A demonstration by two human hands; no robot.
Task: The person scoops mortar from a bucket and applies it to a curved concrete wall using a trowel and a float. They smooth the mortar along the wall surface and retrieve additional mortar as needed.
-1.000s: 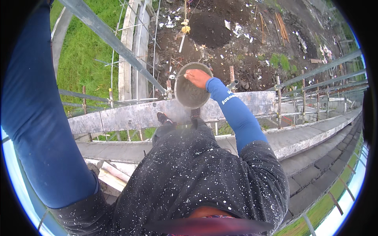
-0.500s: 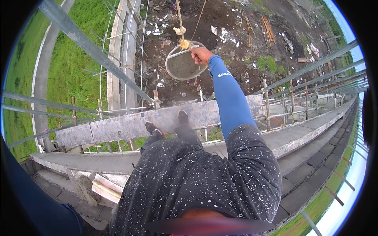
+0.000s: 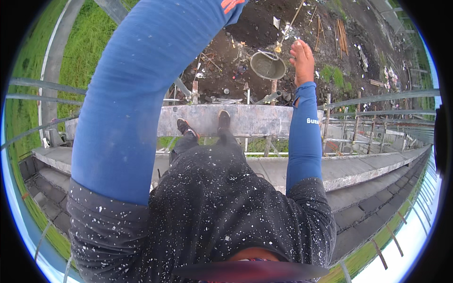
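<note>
A round bucket (image 3: 268, 66) with grey, wet-looking mix inside hangs from a rope (image 3: 293, 20), its handle raised. Just to the right of it is my right hand (image 3: 302, 61), fingers stretched upward, with nothing visible in them and a gap between it and the bucket. My left arm (image 3: 127, 89), in a blue sleeve, is lifted across the upper left. The left hand lies beyond the top edge, out of sight.
My feet stand on a narrow plank (image 3: 264, 120) high above dark, littered ground (image 3: 245, 33). Scaffold rails (image 3: 377, 100) run along the right side. Behind the plank is a concrete ledge (image 3: 349, 170) with stepped blocks below it. A diagonal metal pole (image 3: 112, 9) shows at upper left.
My right hand has let go of the bucket's handle and moved right. The bucket hangs farther right and looks smaller. My left arm has come up into view.
</note>
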